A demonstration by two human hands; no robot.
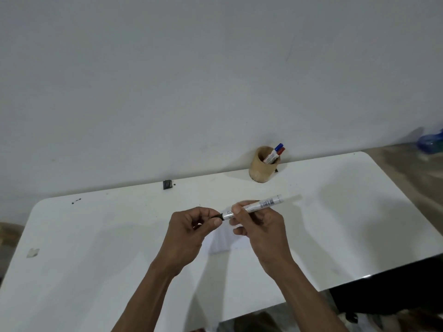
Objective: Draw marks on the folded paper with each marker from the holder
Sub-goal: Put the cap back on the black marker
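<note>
My right hand [257, 226] grips a white marker [260, 205] by its barrel, held level above the table. My left hand [191, 232] pinches the marker's black cap [217, 217] at the left end; the cap looks seated on or just at the tip. Under and between my hands lies the folded white paper [221, 242], partly hidden by them. At the back of the table stands a round tan holder [260, 171] with a blue-capped marker [278, 147] and a red-capped marker [281, 151] leaning in it.
The white table [96, 259] runs up to a white wall. A small dark block [167, 184] sits at the back edge. A scrap of tape [32, 252] lies at the left. A blue bag [430, 141] rests on the floor, far right.
</note>
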